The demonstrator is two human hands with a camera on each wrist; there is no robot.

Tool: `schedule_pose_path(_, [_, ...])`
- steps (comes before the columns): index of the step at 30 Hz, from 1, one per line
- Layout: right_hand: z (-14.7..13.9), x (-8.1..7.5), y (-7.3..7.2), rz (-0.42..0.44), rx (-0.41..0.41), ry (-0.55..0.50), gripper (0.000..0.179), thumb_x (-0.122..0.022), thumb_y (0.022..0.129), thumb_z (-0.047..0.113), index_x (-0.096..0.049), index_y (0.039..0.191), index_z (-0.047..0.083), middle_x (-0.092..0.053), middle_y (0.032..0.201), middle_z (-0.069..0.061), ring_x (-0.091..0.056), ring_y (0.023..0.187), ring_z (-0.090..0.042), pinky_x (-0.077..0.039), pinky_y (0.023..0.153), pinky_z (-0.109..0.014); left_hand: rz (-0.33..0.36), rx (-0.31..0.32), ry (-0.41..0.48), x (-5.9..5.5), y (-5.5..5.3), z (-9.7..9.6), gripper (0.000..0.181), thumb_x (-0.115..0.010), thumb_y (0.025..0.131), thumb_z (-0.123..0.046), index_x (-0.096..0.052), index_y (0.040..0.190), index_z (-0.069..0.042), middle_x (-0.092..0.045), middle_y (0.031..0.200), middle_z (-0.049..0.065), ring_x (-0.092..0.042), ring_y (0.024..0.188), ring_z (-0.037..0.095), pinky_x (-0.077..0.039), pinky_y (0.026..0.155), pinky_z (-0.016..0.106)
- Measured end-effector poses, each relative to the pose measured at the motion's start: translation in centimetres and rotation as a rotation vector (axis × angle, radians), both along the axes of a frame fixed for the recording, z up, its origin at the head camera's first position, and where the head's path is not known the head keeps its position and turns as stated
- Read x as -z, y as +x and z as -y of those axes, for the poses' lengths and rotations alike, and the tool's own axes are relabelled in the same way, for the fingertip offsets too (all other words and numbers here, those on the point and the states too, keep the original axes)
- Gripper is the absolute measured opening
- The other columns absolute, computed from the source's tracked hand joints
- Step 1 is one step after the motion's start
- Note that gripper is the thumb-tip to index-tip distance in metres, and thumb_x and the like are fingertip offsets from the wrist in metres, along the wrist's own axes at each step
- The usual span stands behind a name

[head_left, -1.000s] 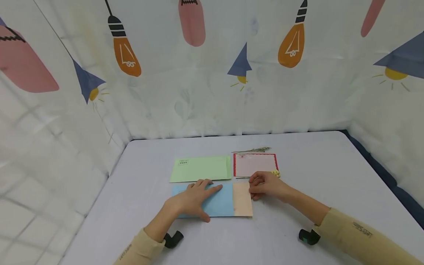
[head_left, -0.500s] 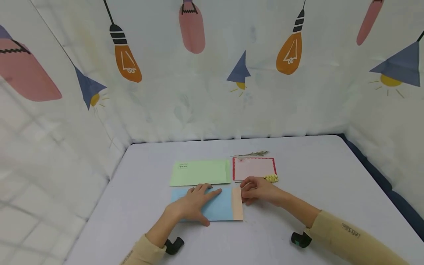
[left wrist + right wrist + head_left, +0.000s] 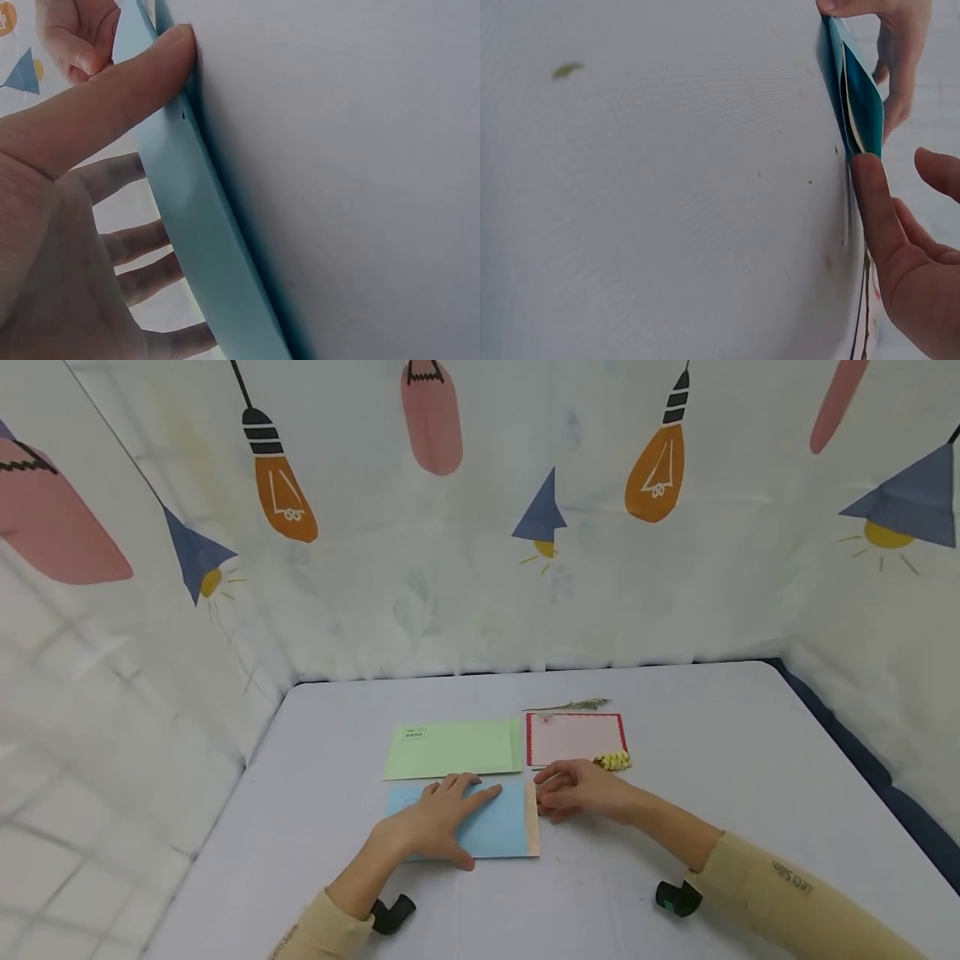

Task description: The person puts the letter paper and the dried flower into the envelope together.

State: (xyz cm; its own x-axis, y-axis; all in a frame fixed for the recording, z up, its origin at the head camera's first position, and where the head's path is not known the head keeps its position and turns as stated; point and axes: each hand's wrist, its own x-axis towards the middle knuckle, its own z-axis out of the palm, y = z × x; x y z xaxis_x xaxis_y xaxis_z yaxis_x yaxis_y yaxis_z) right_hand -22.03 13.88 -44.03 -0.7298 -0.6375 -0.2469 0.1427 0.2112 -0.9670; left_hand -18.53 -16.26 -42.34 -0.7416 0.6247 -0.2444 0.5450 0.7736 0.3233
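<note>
My left hand point(image 3: 442, 822) lies spread on a blue envelope point(image 3: 495, 835), its thumb at the near edge. The left wrist view shows that thumb point(image 3: 127, 101) resting along the envelope's long edge. From the envelope's right end a narrow strip of a peach-coloured card point(image 3: 532, 827) sticks out. My right hand point(image 3: 585, 789) is at that end, its fingers loosely bent and touching the card's edge. In the right wrist view the envelope's mouth point(image 3: 866, 101) gapes around the card's pale edge, one digit point(image 3: 871, 180) touches there, and the other visible fingers stand apart from it.
Behind the blue envelope lies a green envelope point(image 3: 457, 750). To its right are a pink card with a red border point(image 3: 573, 735), a yellow flower sprig point(image 3: 613, 761) and a dried grass-like sprig point(image 3: 573, 705). A white cloth point(image 3: 300, 827) covers the table.
The peach card has slid left into the blue envelope, from a broad strip to a narrow one. My right hand has moved left with it; the left hand has stayed on the envelope.
</note>
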Motion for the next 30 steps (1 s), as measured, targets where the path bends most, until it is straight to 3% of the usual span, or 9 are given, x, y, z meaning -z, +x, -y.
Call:
schedule_pose_path(8, [0.0,-0.8,-0.7,-0.017,-0.001,0.040,0.044,-0.069,0.099,0.012,-0.055,0.135,-0.010,-0.070,0.116,-0.017,-0.071,0.106,-0.032,-0.057,0.089,-0.041,-0.003,0.011,0.017,-0.5,-0.2,-0.3,0.102,-0.089,0.079,-0.042,-0.033,0.163,-0.023,-0.032,0.156,0.010,-0.031,0.142,0.031,-0.027,0.113,0.058])
schedule_pose_path(21, [0.9,-0.2,-0.4,0.020,0.003,0.016,0.048,-0.071,0.098,0.013,-0.051,0.138,-0.005,-0.070,0.123,-0.016,-0.070,0.110,-0.029,-0.056,0.091,-0.039,-0.007,0.020,-0.041,-0.9,-0.4,-0.4,0.102,-0.090,0.079,-0.042,-0.035,0.162,-0.023,-0.034,0.153,0.010,-0.033,0.141,0.030,-0.030,0.111,0.056])
schedule_pose_path(25, [1.1,-0.1,-0.2,0.023,-0.021,0.017,0.051,-0.071,0.099,0.015,-0.049,0.141,-0.003,-0.069,0.126,-0.016,-0.069,0.113,-0.029,-0.055,0.093,-0.040,0.001,0.021,-0.043,-1.0,-0.3,-0.4,0.101,-0.089,0.079,-0.042,-0.035,0.162,-0.022,-0.034,0.153,0.010,-0.033,0.140,0.030,-0.030,0.111,0.057])
schedule_pose_path(30, [-0.2,-0.4,-0.1,-0.039,-0.074,0.035,0.049,-0.068,0.101,0.018,-0.050,0.142,-0.003,-0.065,0.131,-0.017,-0.067,0.115,-0.031,-0.055,0.094,-0.040,-0.007,0.023,-0.032,-0.8,-0.1,-0.2,0.102,-0.090,0.079,-0.041,-0.034,0.162,-0.023,-0.033,0.154,0.011,-0.032,0.141,0.031,-0.029,0.111,0.058])
